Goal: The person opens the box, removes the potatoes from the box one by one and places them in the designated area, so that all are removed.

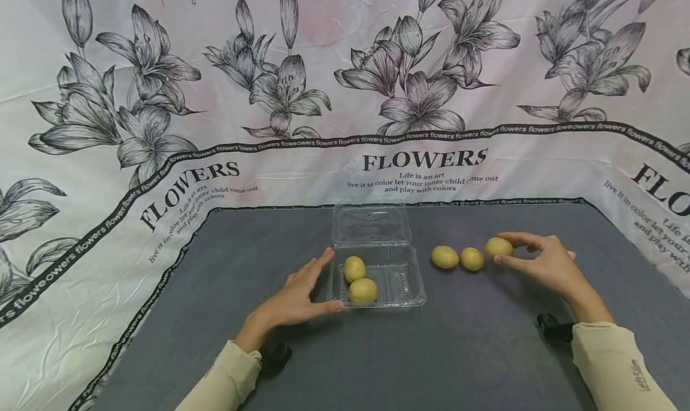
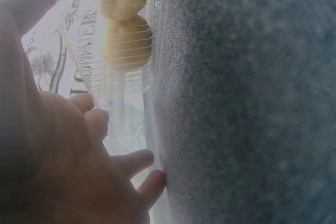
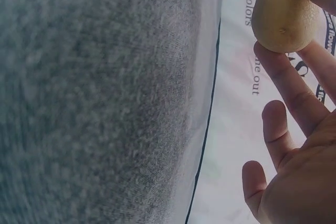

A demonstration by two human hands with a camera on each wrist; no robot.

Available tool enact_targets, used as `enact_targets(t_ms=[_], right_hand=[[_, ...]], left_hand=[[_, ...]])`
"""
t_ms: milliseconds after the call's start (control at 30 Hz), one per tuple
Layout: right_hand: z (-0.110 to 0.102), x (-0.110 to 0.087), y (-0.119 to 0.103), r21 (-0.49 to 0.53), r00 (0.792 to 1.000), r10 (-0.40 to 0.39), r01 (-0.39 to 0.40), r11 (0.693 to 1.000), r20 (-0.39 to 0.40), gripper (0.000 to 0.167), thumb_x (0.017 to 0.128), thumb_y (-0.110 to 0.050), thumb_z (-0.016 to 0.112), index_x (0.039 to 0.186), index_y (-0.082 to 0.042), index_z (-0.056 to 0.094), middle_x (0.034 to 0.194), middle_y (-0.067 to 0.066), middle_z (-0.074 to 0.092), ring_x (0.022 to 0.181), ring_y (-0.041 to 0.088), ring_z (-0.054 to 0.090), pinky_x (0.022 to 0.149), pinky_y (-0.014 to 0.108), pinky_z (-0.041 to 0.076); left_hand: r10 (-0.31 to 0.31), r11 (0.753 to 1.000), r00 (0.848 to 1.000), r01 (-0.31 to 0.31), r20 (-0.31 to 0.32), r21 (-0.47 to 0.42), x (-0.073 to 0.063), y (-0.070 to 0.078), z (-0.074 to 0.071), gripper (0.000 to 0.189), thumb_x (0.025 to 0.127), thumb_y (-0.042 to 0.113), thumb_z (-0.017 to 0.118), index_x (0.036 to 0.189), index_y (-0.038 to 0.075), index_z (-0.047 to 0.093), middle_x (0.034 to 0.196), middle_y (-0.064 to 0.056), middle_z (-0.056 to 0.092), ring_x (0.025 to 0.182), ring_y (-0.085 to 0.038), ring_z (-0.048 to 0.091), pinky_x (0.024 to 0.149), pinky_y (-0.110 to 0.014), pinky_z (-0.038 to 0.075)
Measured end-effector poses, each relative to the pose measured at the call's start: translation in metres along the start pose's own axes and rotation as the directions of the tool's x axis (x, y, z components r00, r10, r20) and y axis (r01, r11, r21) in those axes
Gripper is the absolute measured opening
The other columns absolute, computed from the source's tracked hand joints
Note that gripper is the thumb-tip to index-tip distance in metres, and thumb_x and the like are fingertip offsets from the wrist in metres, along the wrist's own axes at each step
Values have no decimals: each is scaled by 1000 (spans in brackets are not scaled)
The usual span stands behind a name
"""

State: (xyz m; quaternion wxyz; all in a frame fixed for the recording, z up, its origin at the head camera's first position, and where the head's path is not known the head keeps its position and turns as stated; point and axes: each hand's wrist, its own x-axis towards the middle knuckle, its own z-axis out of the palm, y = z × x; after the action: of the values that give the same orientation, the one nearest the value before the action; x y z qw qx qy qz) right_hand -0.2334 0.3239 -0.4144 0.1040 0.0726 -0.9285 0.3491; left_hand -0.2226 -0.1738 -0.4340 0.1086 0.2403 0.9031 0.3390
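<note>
My right hand [image 1: 552,267] pinches a small yellow potato [image 3: 283,17] between thumb and fingertips, at the right end of a short row. Two more potatoes, one at the left [image 1: 444,257] and one in the middle [image 1: 472,259], lie on the table beside it. A clear plastic clamshell box [image 1: 399,282] stands with its lid [image 1: 372,224] folded back. Inside its left part sit two potatoes, one behind [image 1: 354,269] and one in front [image 1: 363,291]. Along the box's left side my left hand [image 1: 296,300] spreads its fingers, thumb at the near left corner.
A dark grey cloth [image 1: 431,357] covers the table. Behind it and at both sides hangs a white sheet [image 1: 302,177] with flower prints and lettering. Black straps with small devices sit at the left wrist [image 1: 276,359] and the right wrist [image 1: 555,328].
</note>
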Motion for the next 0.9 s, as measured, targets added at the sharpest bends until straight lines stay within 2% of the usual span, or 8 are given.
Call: enact_targets(t_ms=[300, 900], right_hand=[[0, -2, 0, -15, 1000, 6, -6, 1000, 12, 55, 90, -41, 78, 134, -10, 66, 122, 16, 64, 111, 40, 46, 87, 75, 11], [1, -1, 1, -35, 1000, -6, 7, 999, 29, 53, 90, -38, 78, 133, -10, 66, 117, 19, 66, 106, 36, 45, 84, 70, 13]], left_hand=[[10, 1000, 1000, -10, 2, -2, 1, 1, 0, 103, 90, 56, 71, 166, 31, 6, 173, 10, 3, 161, -33, 4, 122, -68, 8], [18, 1000, 1000, -18, 3, 1, 0, 1, 0, 103, 90, 56, 71, 166, 29, 6, 173, 10, 2, 161, -34, 4, 121, -69, 8]])
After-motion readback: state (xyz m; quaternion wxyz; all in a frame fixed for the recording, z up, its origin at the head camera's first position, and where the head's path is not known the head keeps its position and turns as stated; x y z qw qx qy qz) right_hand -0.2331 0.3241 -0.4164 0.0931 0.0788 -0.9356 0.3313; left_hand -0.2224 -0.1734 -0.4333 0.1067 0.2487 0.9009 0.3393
